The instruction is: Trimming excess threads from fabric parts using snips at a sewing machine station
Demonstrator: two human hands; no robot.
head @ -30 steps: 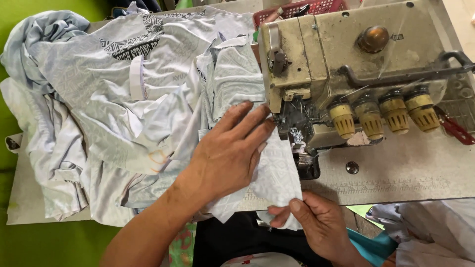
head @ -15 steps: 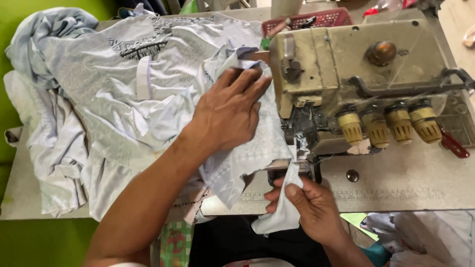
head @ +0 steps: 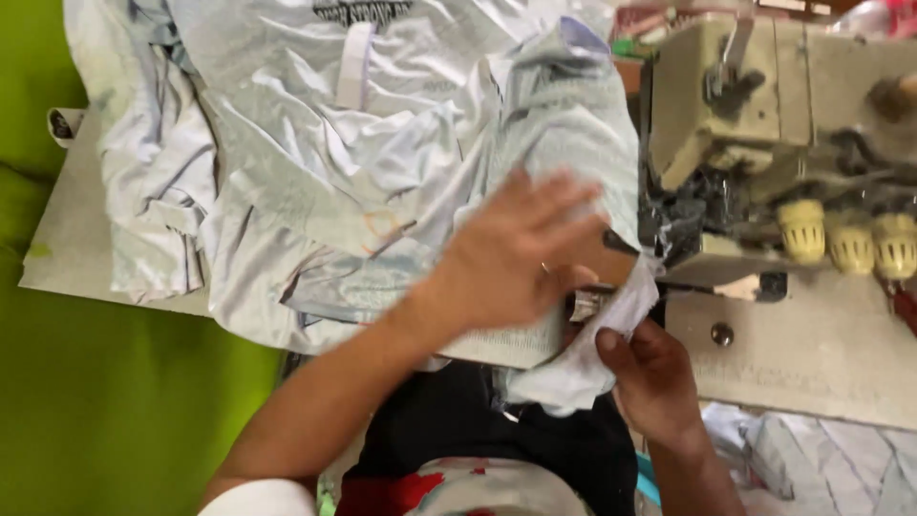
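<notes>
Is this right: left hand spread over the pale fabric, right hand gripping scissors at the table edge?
Not scissors. In the head view the right hand pinches a fold of the pale fabric at the table edge, below the sewing machine. The left hand is over the fabric as stated.

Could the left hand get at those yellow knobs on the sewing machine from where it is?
Probably yes: the left hand lies over the pale fabric, and the yellow knobs sit uncovered to its right.

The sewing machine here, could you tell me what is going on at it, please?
A person sits at the sewing machine. The left hand lies spread over the pale grey garment beside the machine's needle area, blurred by motion. The right hand pinches a loose fold of the same fabric at the table's front edge.
</notes>
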